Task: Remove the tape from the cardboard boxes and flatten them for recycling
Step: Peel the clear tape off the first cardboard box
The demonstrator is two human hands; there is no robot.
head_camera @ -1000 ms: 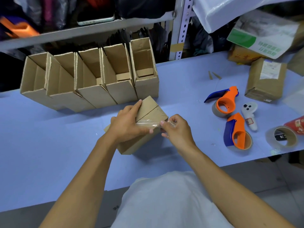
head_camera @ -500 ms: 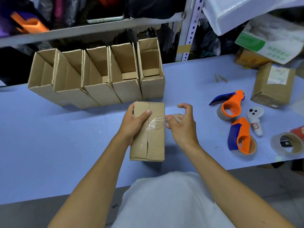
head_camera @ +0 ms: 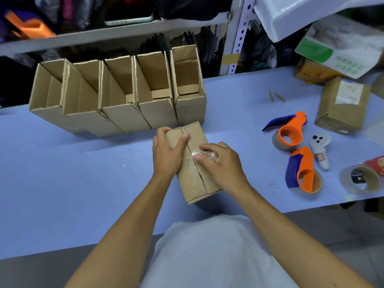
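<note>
Blue counter (head_camera: 83, 183) under both hands, with free surface to the left and toward the body for flattening. Row of open boxes (head_camera: 124, 104) just beyond the hands, limiting forward room. Sealed cardboard box (head_camera: 193, 179) lying between the hands, gripped at its far end by left hand (head_camera: 166, 154) for steadiness. Tape (head_camera: 196, 155) crumpled, pinched in right hand (head_camera: 220, 163) over the centre seam, probably for peeling.

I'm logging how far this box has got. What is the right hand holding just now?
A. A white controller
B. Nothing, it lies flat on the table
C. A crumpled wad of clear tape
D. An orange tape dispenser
C: the right hand pinches a crumpled wad of clear tape over the seam of the cardboard box, which the left hand grips.
</note>
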